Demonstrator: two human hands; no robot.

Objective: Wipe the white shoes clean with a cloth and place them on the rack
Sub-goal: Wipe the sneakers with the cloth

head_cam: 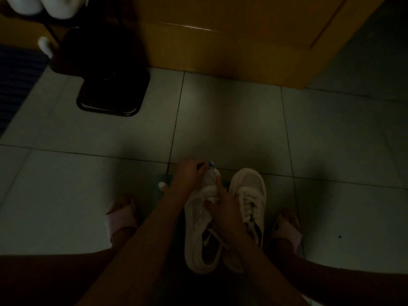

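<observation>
Over the white shoes (247,184), left hand (188,173) and right hand (227,210) curl round bottle (208,178).

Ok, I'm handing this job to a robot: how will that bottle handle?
The bottle looks like thin clear plastic, so probably light and squashy. Round, so it may roll if laid on the tiles.

Bare floor tiles (220,120) lie open between the shoes (249,188) and the rack (110,91).
</observation>
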